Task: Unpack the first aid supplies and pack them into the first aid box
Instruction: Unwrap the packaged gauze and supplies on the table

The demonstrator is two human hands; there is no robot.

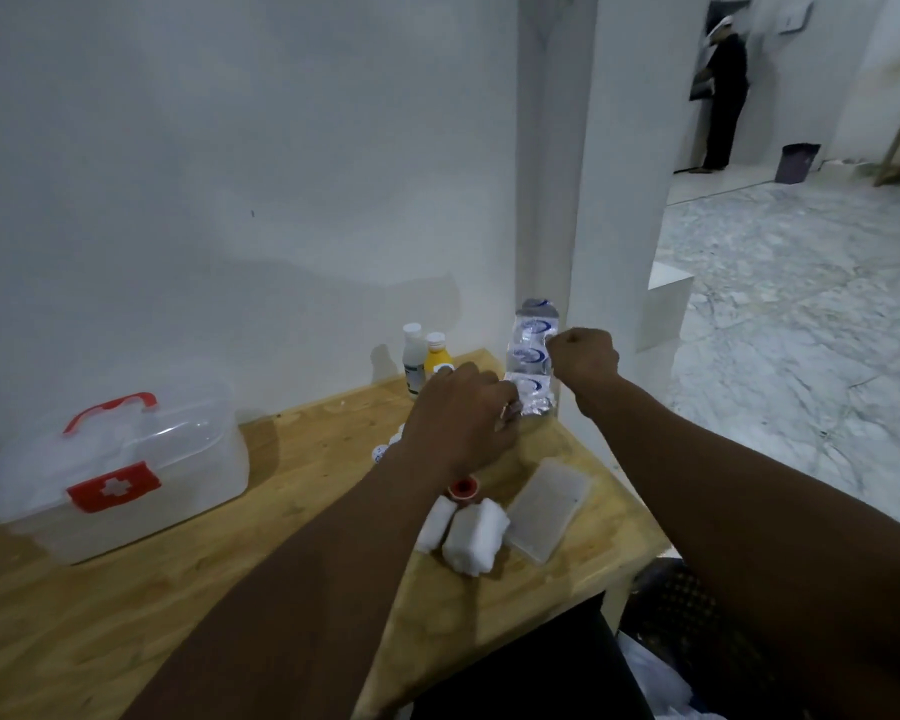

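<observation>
A clear plastic pack of rolled bandages [532, 356] stands upright at the table's far right corner. My right hand [583, 356] grips its upper right side and my left hand [463, 413] pinches its lower left end. The translucent first aid box [126, 475], with a red handle and a red cross latch, sits closed at the left of the wooden table [126, 615]. Two white gauze rolls [468, 532], a red tape roll [463, 490] and a flat gauze pad packet [549, 506] lie near my left forearm.
A white-capped bottle [412, 356] and a yellow bottle [437, 356] stand by the wall. Small white items [383, 452] peek out beside my left wrist. A person [720, 90] stands far off in the room to the right, near a dark bin [797, 162].
</observation>
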